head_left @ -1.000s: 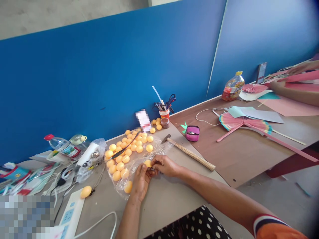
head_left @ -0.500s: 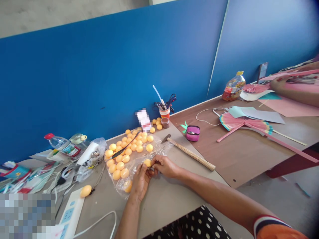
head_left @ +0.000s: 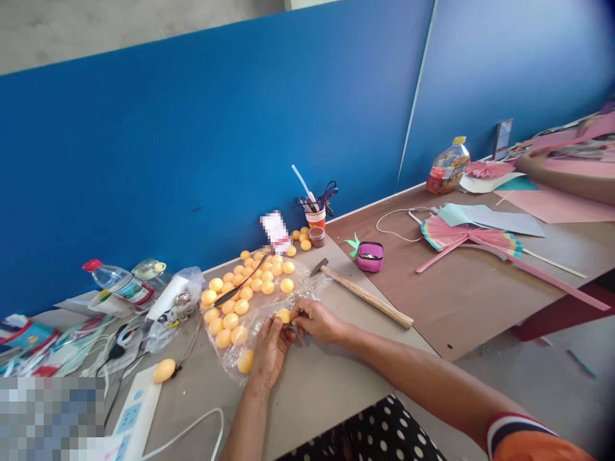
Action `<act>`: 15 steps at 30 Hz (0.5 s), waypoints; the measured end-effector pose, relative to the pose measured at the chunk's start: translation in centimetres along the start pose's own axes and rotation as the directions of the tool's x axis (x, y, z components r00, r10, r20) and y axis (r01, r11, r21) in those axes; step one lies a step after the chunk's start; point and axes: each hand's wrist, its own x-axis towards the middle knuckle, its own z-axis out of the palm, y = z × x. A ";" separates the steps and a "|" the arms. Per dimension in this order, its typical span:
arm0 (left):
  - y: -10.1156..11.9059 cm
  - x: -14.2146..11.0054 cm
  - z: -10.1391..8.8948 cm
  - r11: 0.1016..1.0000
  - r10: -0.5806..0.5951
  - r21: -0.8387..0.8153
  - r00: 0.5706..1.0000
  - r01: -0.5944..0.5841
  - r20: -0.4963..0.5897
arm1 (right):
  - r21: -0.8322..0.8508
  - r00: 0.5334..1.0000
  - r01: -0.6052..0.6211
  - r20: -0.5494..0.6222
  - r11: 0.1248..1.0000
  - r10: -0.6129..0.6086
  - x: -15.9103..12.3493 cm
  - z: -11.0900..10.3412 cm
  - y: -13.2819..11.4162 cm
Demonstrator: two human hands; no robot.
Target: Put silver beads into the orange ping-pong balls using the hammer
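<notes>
One orange ball [head_left: 283, 315] is in the grip of the left hand [head_left: 270, 349], over the near bench [head_left: 312, 387]. The right hand [head_left: 317, 320] is just right of it; I cannot tell what that grip holds.

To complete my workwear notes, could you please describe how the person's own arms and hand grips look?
The left-hand grip and right-hand grip are without gloves. The right arm has an orange fabric sleeve with a white, navy and red striped cuff; the left forearm shows no sleeve within the picture.
</notes>
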 end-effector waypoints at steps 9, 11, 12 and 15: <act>-0.2 0.0 -0.3 0.999 -0.004 0.032 0.999 0.002 0.043 | -0.055 0.999 0.000 -0.034 0.999 -0.002 -0.1 0.1 -0.1; -0.1 0.0 -0.3 0.999 -0.007 0.037 0.999 0.006 0.033 | -0.081 0.998 0.008 -0.054 0.997 -0.012 0.0 0.2 0.0; -0.1 0.1 -0.3 0.999 -0.009 0.036 1.000 0.008 0.026 | -0.098 0.998 0.011 -0.063 0.995 -0.017 0.0 0.2 0.1; -0.1 0.1 -0.4 0.999 -0.018 0.029 1.000 0.017 0.009 | -0.145 0.996 0.015 -0.080 0.989 -0.026 0.0 0.2 0.2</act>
